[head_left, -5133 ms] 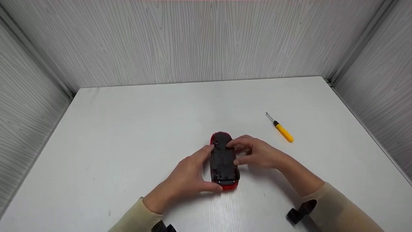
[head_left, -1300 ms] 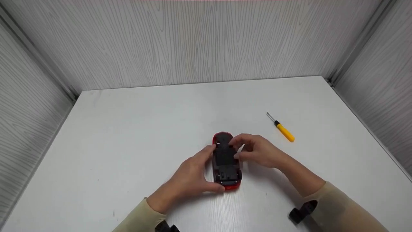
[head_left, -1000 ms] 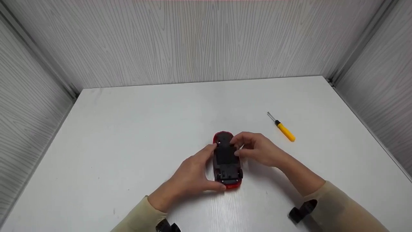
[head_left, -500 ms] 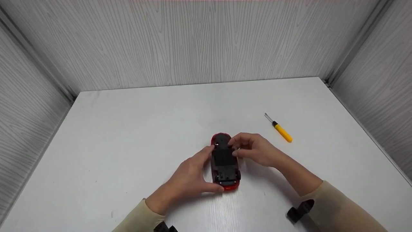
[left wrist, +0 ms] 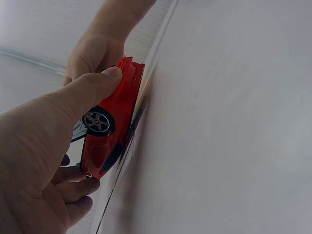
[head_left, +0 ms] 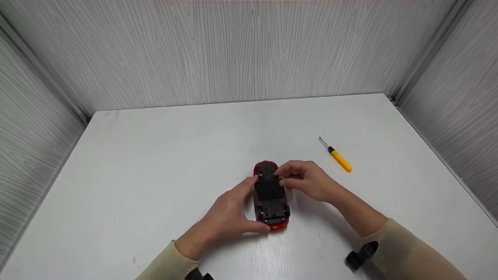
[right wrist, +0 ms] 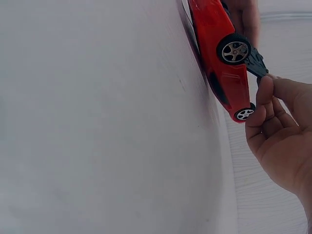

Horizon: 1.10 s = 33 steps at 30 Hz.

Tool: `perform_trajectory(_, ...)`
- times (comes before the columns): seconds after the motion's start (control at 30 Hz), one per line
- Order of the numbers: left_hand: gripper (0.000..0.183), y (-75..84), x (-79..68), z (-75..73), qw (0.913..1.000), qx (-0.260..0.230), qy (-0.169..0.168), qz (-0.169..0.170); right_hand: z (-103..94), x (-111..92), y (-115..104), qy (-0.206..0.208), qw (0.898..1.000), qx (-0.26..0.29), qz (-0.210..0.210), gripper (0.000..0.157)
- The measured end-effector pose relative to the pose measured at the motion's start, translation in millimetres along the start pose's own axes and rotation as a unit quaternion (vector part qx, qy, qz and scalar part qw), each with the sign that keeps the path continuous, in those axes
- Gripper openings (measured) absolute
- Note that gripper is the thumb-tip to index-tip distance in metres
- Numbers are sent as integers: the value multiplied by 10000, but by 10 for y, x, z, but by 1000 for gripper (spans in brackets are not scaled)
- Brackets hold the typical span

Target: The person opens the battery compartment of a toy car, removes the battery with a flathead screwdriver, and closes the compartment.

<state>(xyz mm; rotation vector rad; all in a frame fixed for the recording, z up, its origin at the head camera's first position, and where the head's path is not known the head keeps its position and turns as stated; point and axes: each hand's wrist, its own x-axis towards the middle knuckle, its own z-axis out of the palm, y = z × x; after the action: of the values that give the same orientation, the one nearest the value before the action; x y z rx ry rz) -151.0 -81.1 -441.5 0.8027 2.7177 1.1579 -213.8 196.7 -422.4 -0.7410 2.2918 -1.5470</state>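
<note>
A red toy car [head_left: 273,210] lies upside down on the white table, its black underside facing up. My left hand [head_left: 227,214] grips it along the left side, with the thumb at the near end and the fingers farther along, as the left wrist view confirms on the red body [left wrist: 100,148]. From the middle of the underside a flat black cover [right wrist: 258,63] stands tilted up, one edge still at the car. My right hand [head_left: 313,182] pinches its raised edge between thumb and fingers. What lies under the cover is hidden.
A screwdriver [head_left: 337,156] with a yellow handle lies to the right, beyond my right hand. Grey wood-grain panels [head_left: 241,54] enclose the white table [head_left: 175,147] at the back and both sides.
The black cover lay flat five seconds ago and has been swung up from the underside. My right thumb has moved toward the far end. My left hand keeps its grip.
</note>
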Motion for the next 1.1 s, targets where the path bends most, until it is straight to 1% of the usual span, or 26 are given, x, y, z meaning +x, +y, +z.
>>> perform_trajectory(0.13,121,1,1,-5,10000,20,29,0,-10,-6,17,-6,10000,50,-61,22)
perform_trajectory(0.33,122,4,13,-5,9999,71,45,69,-34,-22,-21,-15,9999,-9,-145,20)
perform_trajectory(0.5,120,5,16,-3,9998,37,94,143,-61,-10,-36,390,9992,77,-72,21)
perform_trajectory(0.67,121,3,9,-7,9998,73,111,143,-156,3,-13,788,9967,196,13,25)
perform_trajectory(0.87,122,8,9,-10,9999,70,99,99,-328,-3,21,1100,9934,314,105,28)
perform_trajectory(1.1,121,0,3,13,9997,94,150,142,-549,-24,142,1297,9913,146,169,29)
